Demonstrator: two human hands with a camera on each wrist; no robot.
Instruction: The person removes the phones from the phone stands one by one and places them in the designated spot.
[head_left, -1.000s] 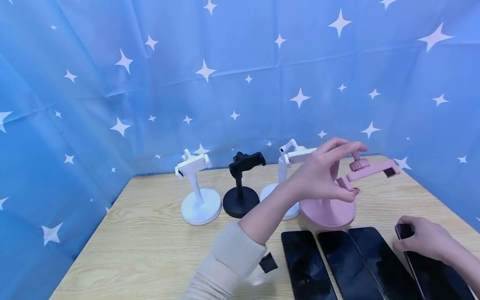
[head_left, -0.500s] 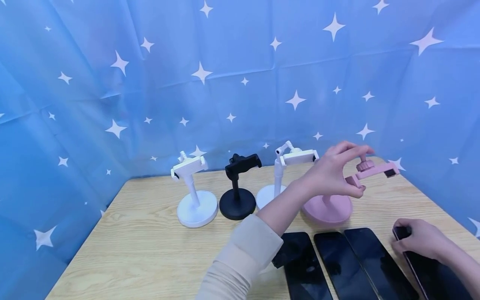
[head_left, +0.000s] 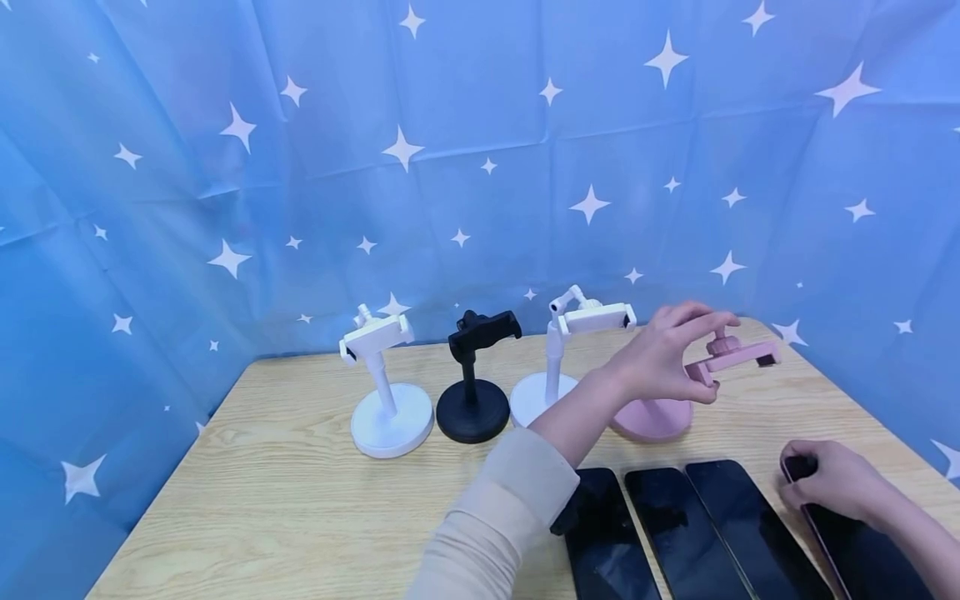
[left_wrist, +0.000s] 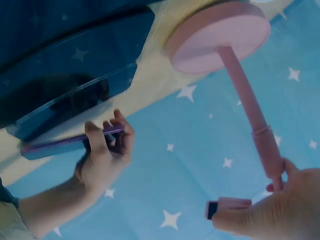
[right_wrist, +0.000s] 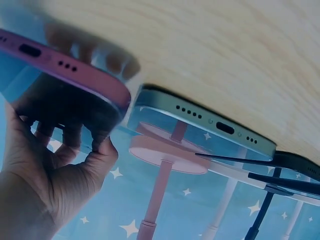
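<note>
My left hand (head_left: 667,354) pinches one end of the clamp (head_left: 738,358) on a pink phone stand, fingers above and thumb below. The stand's round base (head_left: 652,419) shows partly behind that hand; its stem stands out in the left wrist view, with the left hand (left_wrist: 285,210) at its top. At the right, my right hand (head_left: 840,479) grips the far end of a dark-screened smartphone (head_left: 866,550). Its purple edge (right_wrist: 82,70) faces the right wrist camera, and the thumb and fingers of the right hand (right_wrist: 55,180) hold its sides.
Three more black-screened phones, a left one (head_left: 607,542), a middle one (head_left: 686,533) and a right one (head_left: 757,533), lie side by side on the wooden table (head_left: 300,500). Behind stand a white stand (head_left: 390,421), a black stand (head_left: 472,412) and another white stand (head_left: 555,350). A blue star-patterned cloth (head_left: 450,183) hangs behind.
My left hand has lowered slightly with the pink stand, whose base now looks smaller and farther away. My right hand keeps its hold on the phone. The head view has shifted a little.
</note>
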